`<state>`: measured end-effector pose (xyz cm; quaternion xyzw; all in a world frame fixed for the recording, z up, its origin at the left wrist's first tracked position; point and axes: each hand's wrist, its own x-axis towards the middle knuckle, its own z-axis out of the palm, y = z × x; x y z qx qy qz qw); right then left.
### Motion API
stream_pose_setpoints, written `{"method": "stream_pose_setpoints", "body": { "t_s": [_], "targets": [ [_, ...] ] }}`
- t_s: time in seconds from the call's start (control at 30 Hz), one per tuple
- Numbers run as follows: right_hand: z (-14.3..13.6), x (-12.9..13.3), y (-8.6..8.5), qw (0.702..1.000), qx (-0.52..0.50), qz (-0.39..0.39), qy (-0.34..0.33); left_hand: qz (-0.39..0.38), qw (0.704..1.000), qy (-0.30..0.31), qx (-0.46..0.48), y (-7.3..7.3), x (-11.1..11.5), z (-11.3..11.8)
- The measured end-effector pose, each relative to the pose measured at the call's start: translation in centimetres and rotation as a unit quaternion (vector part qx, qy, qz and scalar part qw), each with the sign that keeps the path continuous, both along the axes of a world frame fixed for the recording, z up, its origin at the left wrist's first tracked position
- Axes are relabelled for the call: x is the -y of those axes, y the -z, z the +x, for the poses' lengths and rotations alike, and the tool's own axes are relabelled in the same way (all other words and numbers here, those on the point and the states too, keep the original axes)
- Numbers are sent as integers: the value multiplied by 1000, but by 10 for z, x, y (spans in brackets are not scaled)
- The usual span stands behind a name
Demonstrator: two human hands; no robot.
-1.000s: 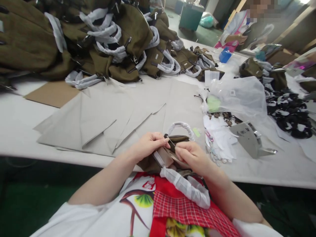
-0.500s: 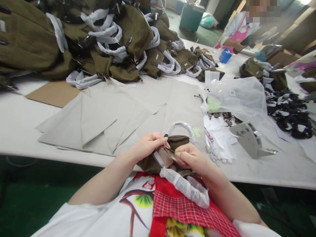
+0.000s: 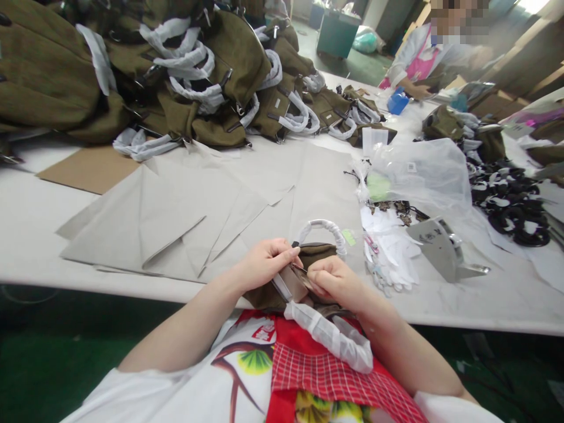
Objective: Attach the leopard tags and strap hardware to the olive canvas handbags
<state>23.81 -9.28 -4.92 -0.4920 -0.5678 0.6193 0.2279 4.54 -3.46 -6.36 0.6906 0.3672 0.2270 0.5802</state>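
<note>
An olive bag (image 3: 265,295) sits at the table's front edge against my body, its top open and a light brown lining showing. One handle (image 3: 324,225), wrapped in white, stands on the far side; the other wrapped handle (image 3: 328,336) hangs over my red apron. My left hand (image 3: 272,261) pinches the bag's opening edge, thumb on top. Just right of it, my right hand (image 3: 330,275) has curled fingers closed on the same opening edge. Whether a small part lies under the fingertips is hidden.
Olive bags (image 3: 238,59) are heaped along the back left. Grey sheets (image 3: 167,217) lie on the table beside a brown cardboard piece (image 3: 90,167). On the right are white tags (image 3: 390,247), a metal plate (image 3: 436,247), a plastic bag (image 3: 432,170) and black rolls (image 3: 511,205). A person (image 3: 414,64) stands beyond.
My right hand has moved slightly left, closer to my left hand, still closed on the bag's edge. Across the table, the person's arms have shifted.
</note>
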Motion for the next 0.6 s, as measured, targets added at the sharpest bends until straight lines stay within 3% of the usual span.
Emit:
{"method": "stream_pose_setpoints", "body": {
  "t_s": [0.13, 0.23, 0.4, 0.6],
  "targets": [
    [-8, -4, -1, 999, 33, 27, -18, 64, 996, 54, 10, -7, 2, -7],
    [-11, -5, -2, 998, 62, 26, -11, 121, 989, 72, -35, -12, 7, -12],
    [-10, -6, -5, 993, 112, 8, -32, 221, 964, 36, -144, -3, 10, -20],
    [-10, -7, -17, 979, 177, 83, -53, 336, 930, 2, -149, 6, -1, -25]
  ]
}}
